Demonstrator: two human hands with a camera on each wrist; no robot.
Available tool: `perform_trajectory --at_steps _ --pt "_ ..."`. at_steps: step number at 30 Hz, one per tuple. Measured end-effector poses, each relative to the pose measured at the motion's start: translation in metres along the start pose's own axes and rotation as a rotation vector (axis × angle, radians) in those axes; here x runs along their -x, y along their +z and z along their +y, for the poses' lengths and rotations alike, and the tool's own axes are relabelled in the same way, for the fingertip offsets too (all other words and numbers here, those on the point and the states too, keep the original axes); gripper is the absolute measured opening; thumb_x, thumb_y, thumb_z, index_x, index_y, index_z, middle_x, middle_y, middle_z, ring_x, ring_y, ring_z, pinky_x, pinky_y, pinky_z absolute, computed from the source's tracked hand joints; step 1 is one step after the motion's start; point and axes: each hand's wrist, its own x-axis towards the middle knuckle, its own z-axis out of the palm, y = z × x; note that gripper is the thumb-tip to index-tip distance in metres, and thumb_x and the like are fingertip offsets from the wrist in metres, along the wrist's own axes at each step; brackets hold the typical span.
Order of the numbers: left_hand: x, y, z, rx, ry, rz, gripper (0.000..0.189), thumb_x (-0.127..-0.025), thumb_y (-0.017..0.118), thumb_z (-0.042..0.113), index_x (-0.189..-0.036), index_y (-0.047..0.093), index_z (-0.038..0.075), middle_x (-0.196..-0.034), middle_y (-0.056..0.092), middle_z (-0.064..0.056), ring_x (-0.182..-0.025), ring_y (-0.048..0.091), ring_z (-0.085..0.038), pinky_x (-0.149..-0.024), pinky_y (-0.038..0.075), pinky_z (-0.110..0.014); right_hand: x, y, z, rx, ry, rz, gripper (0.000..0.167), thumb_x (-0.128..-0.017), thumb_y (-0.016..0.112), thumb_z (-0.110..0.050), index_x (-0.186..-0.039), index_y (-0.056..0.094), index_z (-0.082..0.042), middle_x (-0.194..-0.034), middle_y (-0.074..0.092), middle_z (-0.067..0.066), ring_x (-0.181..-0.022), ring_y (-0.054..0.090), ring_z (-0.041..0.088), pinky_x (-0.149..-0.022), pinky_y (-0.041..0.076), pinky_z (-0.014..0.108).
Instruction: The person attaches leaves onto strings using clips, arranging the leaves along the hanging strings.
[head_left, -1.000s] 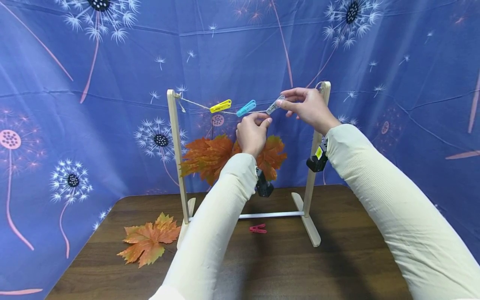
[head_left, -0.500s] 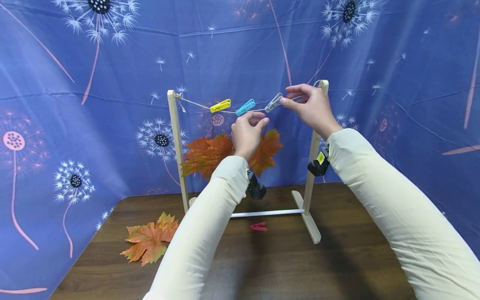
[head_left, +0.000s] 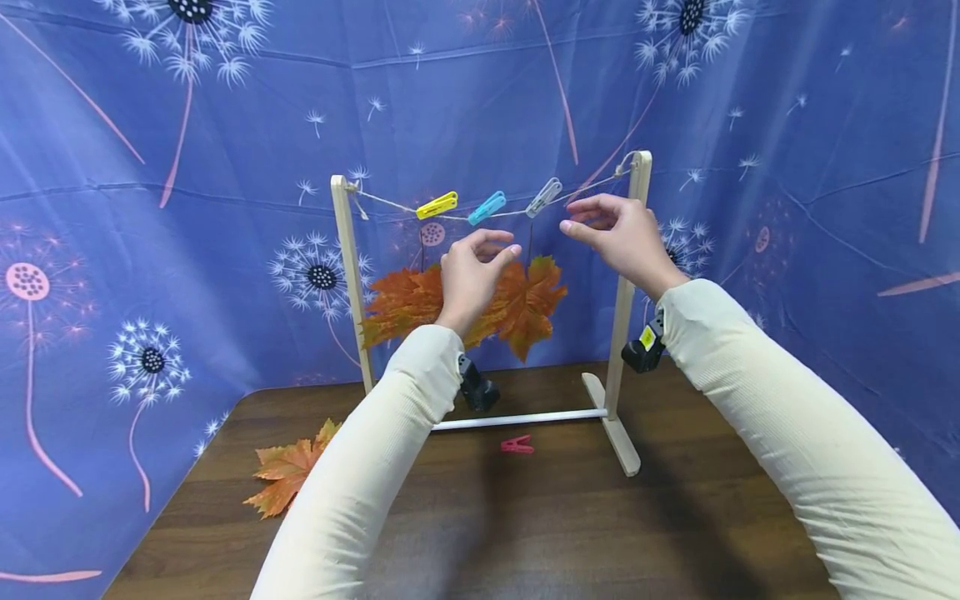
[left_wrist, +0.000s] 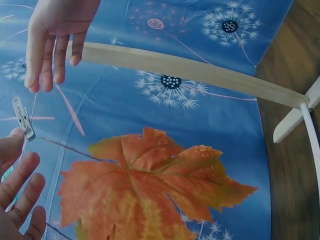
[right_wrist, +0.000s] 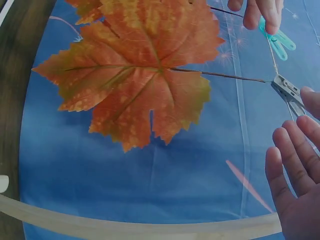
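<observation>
A grey clothespin [head_left: 543, 197] clips a leaf stem to the twine [head_left: 588, 190], and an orange maple leaf [head_left: 531, 304] hangs below it. My right hand [head_left: 621, 240] is just right of this clothespin, apart from it, fingers relaxed and holding nothing. Lower and to the left, my left hand [head_left: 474, 271] holds nothing either, its thumb and fingers spread apart. It hides part of the hanging leaves in the head view. Left along the twine sit a blue clothespin [head_left: 487, 207] and a yellow clothespin [head_left: 437, 205]. The right wrist view shows the stem ending at the grey clothespin [right_wrist: 288, 92].
Two wooden posts [head_left: 632, 275] carry the twine, joined low down by a white rod [head_left: 525, 419]. A pink-red clothespin [head_left: 517, 444] lies on the brown table [head_left: 570, 533]. Another maple leaf [head_left: 285, 471] lies at left, partly behind my left sleeve. A blue patterned cloth [head_left: 480, 108] hangs behind.
My right hand has let go of the grey clothespin and moved down and slightly right. My left hand has drawn away to the left and down. The clothespin stays on the twine.
</observation>
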Motion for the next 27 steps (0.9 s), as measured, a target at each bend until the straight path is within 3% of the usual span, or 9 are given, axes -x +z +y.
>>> perform_trajectory --at_steps 9,18,27 --pt "0.016 -0.019 -0.014 0.048 -0.007 -0.099 0.023 -0.095 0.074 0.019 -0.116 0.075 0.009 -0.104 0.077 -0.007 -0.095 0.071 -0.019 -0.086 0.055 -0.036 0.013 0.012 0.011 -0.020 0.003 -0.059 0.041 -0.098 0.070 -0.032 -0.130 0.067 -0.007 -0.124 0.069 0.015 -0.114 0.062 0.027 -0.094 0.049 0.044" --pt "0.032 -0.040 -0.030 -0.004 0.010 -0.157 0.028 -0.095 0.074 0.020 -0.120 0.073 0.008 -0.104 0.075 -0.006 -0.094 0.070 -0.020 -0.086 0.054 -0.037 0.028 0.021 0.021 -0.043 0.010 -0.107 0.042 -0.097 0.071 -0.034 -0.129 0.067 -0.006 -0.121 0.069 0.016 -0.115 0.061 0.029 -0.098 0.046 0.050" --pt "0.047 -0.063 -0.047 -0.042 -0.018 -0.171 0.028 -0.095 0.075 0.017 -0.121 0.073 0.007 -0.104 0.075 -0.007 -0.096 0.070 -0.021 -0.088 0.054 -0.040 0.043 0.035 0.033 -0.057 0.012 -0.148 0.041 -0.098 0.070 -0.031 -0.129 0.067 -0.003 -0.118 0.070 0.015 -0.112 0.062 0.029 -0.090 0.049 0.042"
